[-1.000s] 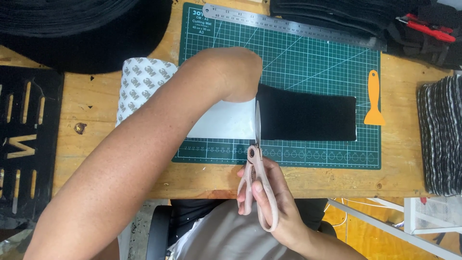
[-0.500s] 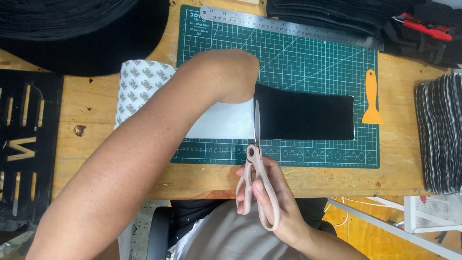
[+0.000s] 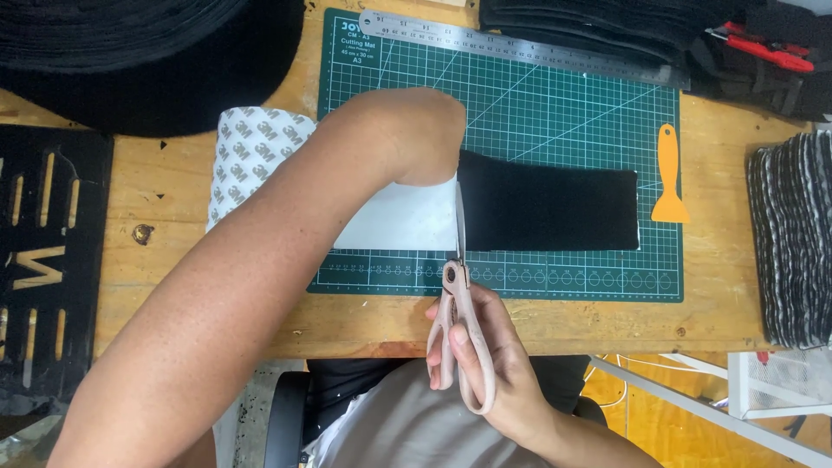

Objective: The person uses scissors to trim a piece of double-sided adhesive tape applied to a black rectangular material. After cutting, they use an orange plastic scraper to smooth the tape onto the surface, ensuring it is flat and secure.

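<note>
A black strip of fabric [image 3: 548, 209] lies flat on the green cutting mat [image 3: 563, 113], running left to right across the mat's middle, with a white backing sheet [image 3: 394, 217] joined to its left end. The scissors [image 3: 459, 295] stand with their blades pointing away from the person, set right at the line where the black strip meets the white sheet; the blades look nearly closed, though the view is too narrow to be sure.

The right hand [image 3: 490, 355] grips the pale pink scissor handles, fingers through the loops, just off the near edge of the mat above the wooden table [image 3: 173, 186]. The left hand [image 3: 416, 139] is bent under at the wrist and presses down on the material just left of the blades; its fingers are hidden beneath the wrist, so I cannot tell whether it pinches the sheet or only rests on it.

The white sheet curls up at its far left into a patterned roll [image 3: 251, 156] off the mat. A steel ruler [image 3: 520, 48] lies along the mat's far edge. An orange scraper [image 3: 668, 178] sits just beside the strip's right end. A stack of grey and black pieces [image 3: 793, 243] stands at the right of the table, and black material [image 3: 147, 52] is heaped at the top left.
</note>
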